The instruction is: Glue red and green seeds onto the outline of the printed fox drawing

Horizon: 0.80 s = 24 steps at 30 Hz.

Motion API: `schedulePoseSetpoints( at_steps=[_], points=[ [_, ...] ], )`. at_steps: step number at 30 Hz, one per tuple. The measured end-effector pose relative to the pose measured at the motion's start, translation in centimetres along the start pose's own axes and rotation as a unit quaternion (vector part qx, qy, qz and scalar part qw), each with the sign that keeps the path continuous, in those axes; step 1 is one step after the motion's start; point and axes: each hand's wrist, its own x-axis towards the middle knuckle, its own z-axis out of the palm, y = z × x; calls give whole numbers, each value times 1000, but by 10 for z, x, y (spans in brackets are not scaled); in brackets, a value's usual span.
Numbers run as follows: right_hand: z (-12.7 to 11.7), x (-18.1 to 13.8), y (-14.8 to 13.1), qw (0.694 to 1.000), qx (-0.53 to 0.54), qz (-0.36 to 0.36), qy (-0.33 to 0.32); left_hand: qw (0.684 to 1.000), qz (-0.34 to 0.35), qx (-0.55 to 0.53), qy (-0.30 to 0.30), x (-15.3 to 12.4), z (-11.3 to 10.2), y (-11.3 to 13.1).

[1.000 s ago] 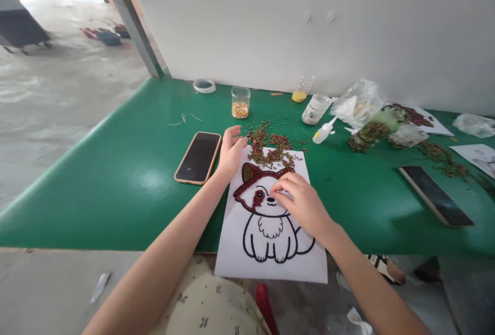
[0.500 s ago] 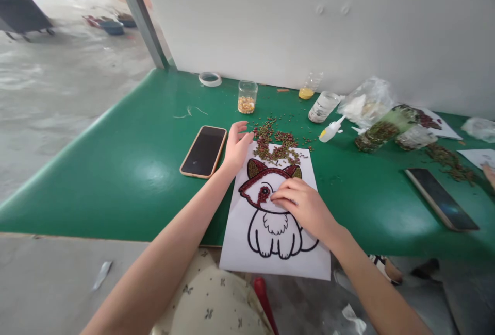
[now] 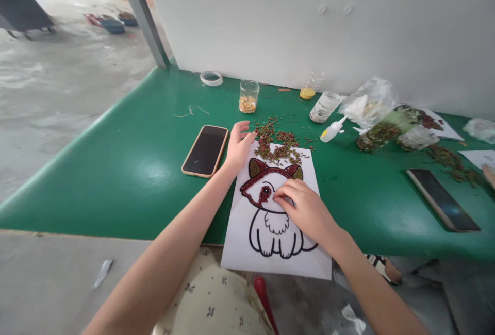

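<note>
Position: I am at the near edge of the green table [image 3: 116, 180]. A white sheet [image 3: 240, 245] lies in front of me, and its lower part hangs over that edge.

Sheet: it carries an outlined seated animal [image 3: 275, 229]. The ears and part of the face are filled with red and olive seeds. The body is bare outline.

Left hand [image 3: 238, 145]: it rests at the far left corner of the sheet with the fingers apart and slightly lifted, clamped on nothing. Its heel sits at the paper's edge. I judge that this weight is there to stop the overhanging sheet from sliding or tipping off.

Right hand [image 3: 305, 210]: it is down on the animal's face, just right of the seeded eye. The thumb and fingertips [image 3: 279, 197] are drawn together against the paper. I cannot tell whether a seed sits between them.

Supply: a loose pile of seeds [image 3: 276, 147] lies across the far edge of the sheet and spills onto the table. It is just beside my left hand, presumably so that both hands can reach it.

Surroundings:
- A phone [image 3: 205, 150] lies face up just left of the left hand.
- A jar of yellow kernels [image 3: 248, 97] and a tape ring [image 3: 211, 78] stand toward the far edge.
- A small glue bottle [image 3: 331, 130] lies on its side right of the pile.
- A second phone [image 3: 443, 199] lies well apart, toward the right edge.
</note>
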Motion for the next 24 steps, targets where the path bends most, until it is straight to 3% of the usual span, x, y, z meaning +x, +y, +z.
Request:
schedulePoseSetpoints(
  at_steps=[24],
  points=[
    [5, 3, -9, 1000, -21, -10, 0, 1000, 11, 3, -19, 2, -1, -7]
  ],
)
